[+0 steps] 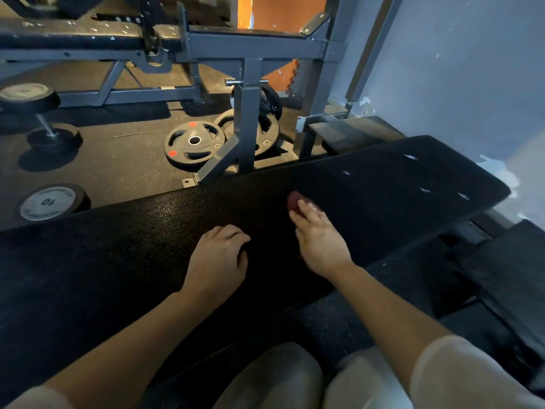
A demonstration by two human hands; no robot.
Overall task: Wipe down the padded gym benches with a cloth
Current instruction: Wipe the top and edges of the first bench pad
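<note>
A long black padded bench [118, 246] runs across the view from lower left to upper right, with small white tears near its far end. My right hand [318, 237] lies on the pad near the middle and presses a small dark red cloth [295, 200] under its fingertips; most of the cloth is hidden by the fingers. My left hand [219, 258] rests on the pad just left of it, fingers loosely curled, holding nothing.
Beyond the bench stands a grey steel rack frame [250, 113] with weight plates [193, 144] lying at its foot. A dumbbell [38, 113] and a 10 plate [48, 202] sit on the rubber floor at left. A second padded bench [73, 33] is at the back. A wall [472, 69] closes the right side.
</note>
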